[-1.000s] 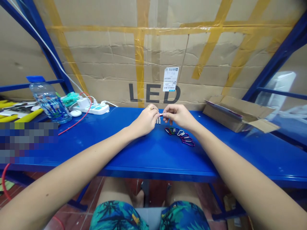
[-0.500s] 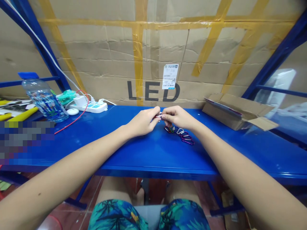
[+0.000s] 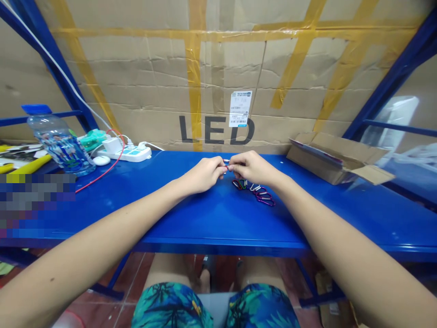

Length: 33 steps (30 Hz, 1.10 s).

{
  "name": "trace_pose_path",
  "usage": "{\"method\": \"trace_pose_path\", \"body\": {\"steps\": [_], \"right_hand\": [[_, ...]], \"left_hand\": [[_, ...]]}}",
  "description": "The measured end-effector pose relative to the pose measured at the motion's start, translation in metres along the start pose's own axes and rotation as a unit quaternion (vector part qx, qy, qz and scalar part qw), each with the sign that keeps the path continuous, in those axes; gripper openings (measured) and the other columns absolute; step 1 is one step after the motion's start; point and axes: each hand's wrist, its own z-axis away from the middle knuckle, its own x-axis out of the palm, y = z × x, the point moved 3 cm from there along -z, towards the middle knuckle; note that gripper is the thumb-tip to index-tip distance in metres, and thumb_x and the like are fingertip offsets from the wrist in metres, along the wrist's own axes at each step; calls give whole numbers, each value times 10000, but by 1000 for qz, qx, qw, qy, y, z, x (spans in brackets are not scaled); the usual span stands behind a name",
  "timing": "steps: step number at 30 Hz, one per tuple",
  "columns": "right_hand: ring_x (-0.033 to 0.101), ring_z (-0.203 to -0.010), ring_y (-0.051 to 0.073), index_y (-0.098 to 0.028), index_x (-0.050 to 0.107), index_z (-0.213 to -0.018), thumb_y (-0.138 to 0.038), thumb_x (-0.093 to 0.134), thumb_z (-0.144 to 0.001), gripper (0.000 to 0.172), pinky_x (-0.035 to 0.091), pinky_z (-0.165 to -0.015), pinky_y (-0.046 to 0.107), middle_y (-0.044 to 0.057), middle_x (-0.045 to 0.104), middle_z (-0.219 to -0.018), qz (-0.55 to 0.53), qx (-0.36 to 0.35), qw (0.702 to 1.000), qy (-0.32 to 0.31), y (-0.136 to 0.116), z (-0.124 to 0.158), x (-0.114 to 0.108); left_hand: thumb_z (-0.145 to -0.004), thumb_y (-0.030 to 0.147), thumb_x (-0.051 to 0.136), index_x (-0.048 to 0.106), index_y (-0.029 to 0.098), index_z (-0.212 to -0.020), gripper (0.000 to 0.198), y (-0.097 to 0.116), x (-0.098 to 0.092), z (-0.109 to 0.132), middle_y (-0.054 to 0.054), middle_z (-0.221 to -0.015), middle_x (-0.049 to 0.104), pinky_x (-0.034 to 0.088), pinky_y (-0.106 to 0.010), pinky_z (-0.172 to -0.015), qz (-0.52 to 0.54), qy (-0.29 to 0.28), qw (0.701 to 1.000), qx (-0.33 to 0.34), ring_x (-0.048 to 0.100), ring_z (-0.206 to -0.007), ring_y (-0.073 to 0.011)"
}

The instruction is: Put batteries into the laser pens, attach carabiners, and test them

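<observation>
My left hand [image 3: 206, 174] and my right hand [image 3: 250, 166] meet over the middle of the blue table, fingertips pinched on a small carabiner [image 3: 226, 161]. Its silver gate and a bit of red show between the fingers; the rest is covered. Just below my right hand, several coloured carabiners [image 3: 264, 196] lie in a curved row on the table, purple ones nearest me, green and dark ones toward my fingers. Whether the held carabiner is linked to that row cannot be made out.
An open cardboard box [image 3: 319, 157] sits at the right. To the left stand a water bottle [image 3: 64, 146] and a white power strip [image 3: 134, 154] with a red cable [image 3: 114, 165]. A large cardboard sheet [image 3: 143, 91] marked LED rises behind the table [image 3: 205, 223].
My fingers have shifted slightly around the carabiner, and its silver gate now shows between the two hands. The row of carabiners has stayed about where it was.
</observation>
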Motion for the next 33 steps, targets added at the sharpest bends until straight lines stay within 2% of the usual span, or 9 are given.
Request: {"method": "trace_pose_path", "body": {"steps": [2,5,9,12,14,19,27,30,33], "right_hand": [[546,-563,129,-169,595,-644,-207,525,-845,216,355,-583,260,1,625,-576,-14,3,1000,-10,1,0,1],[529,-534,125,-175,578,-640,-229,516,-852,228,359,-573,259,-8,610,-556,-44,11,999,-22,1,0,1],[498,-521,122,-178,554,-613,-265,532,-853,256,354,-570,261,-12,575,-533,-54,7,998,-11,-2,0,-3],[502,-561,130,-170,588,-619,-285,554,-861,270,361,-600,270,-1,578,-550,-25,-6,1000,8,-3,0,-7],[503,-576,133,-167,612,-639,-282,557,-865,259,360,-608,273,3,584,-563,-16,-11,1000,10,-3,1,-9],[486,-558,124,-165,611,-643,-275,560,-857,246,337,-580,267,-6,570,-548,-6,-11,1000,4,-1,2,-7],[468,-462,114,-186,544,-634,-356,584,-849,277,355,-499,260,-23,543,-491,-151,34,987,-40,-4,2,-2],[457,-472,112,-186,535,-611,-350,579,-852,294,348,-506,261,-22,533,-495,-138,26,990,-26,-7,3,-4],[450,-506,115,-178,558,-604,-317,570,-850,283,338,-537,265,-19,521,-503,-79,7,997,-1,-7,2,-8]], "left_hand": [[-932,251,516,527,195,-832,115,1,0,3,-17,-759,645,395,-303,-650,-3,18,1000,18,578,-693,-175],[-903,236,570,478,203,-816,130,3,-1,5,-4,-744,608,363,-291,-614,-17,52,997,52,544,-663,-162],[-932,266,533,499,194,-840,121,5,-1,3,-32,-807,613,419,-308,-673,-32,76,995,61,568,-743,-178],[-992,255,388,545,174,-822,245,6,-1,0,-82,-876,621,454,-357,-804,-76,68,992,69,589,-871,-212],[-1001,240,352,562,167,-806,296,7,0,-1,-97,-883,630,454,-370,-832,-96,46,992,72,596,-898,-225],[-995,262,418,584,169,-854,236,5,-1,3,-62,-826,673,432,-322,-706,-65,12,996,54,615,-763,-196],[-937,198,501,505,184,-862,77,11,-5,8,-55,-852,654,395,-300,-652,-93,70,985,125,583,-745,-183],[-920,233,522,526,178,-899,59,12,-6,7,-62,-872,646,425,-312,-674,-90,83,987,105,587,-767,-192],[-964,261,436,577,166,-904,180,10,-5,4,-88,-924,638,464,-356,-804,-94,85,987,94,602,-889,-217]]}}
